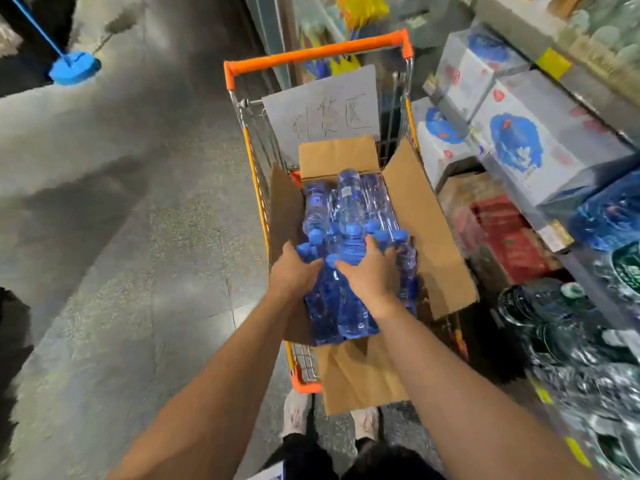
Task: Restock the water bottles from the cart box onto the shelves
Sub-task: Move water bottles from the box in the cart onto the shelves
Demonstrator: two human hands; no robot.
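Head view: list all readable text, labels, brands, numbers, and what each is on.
Paper sign at the cart's handle end: three handwritten Chinese characters, too faint to read with confidence.
Water bottles in the cardboard box: label print too blurred to read.
White cartons on the shelf: blue and red graphics, no legible words.
Yellow shelf tags: too blurred to read.
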